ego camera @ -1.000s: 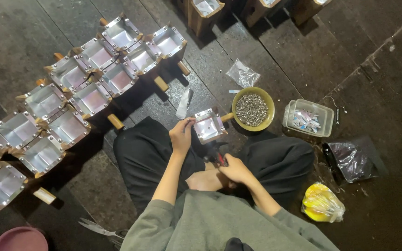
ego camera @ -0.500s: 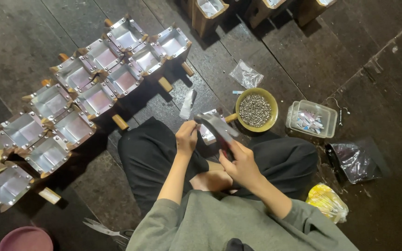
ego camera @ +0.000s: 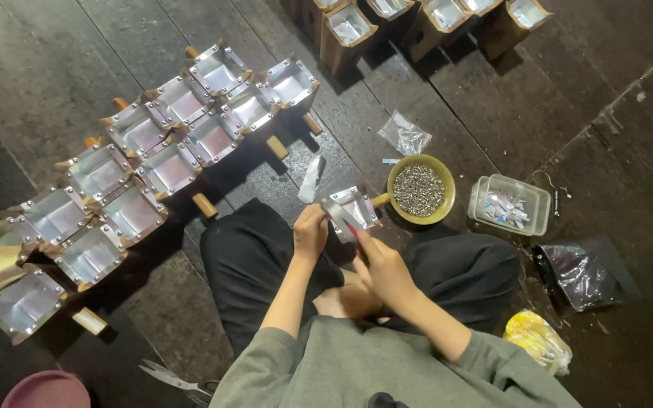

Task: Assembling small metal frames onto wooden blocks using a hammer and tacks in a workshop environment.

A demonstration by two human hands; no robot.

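Observation:
I sit cross-legged on a dark plank floor. My left hand grips the near edge of a small foil-lined box with a wooden handle, held over my lap. My right hand holds a thin red-handled tool whose tip sits inside the box. Just beyond the box stands a yellow bowl full of small metal pieces.
Two rows of several finished foil-lined boxes run to the left. More boxes stand at the top. A clear plastic tub, dark bag, yellow bag, clear packet, scissors and pink bucket lie around.
My right hand rose from my lap and brought the red-handled tool up into the box. My left hand kept its hold on the box, which turned slightly.

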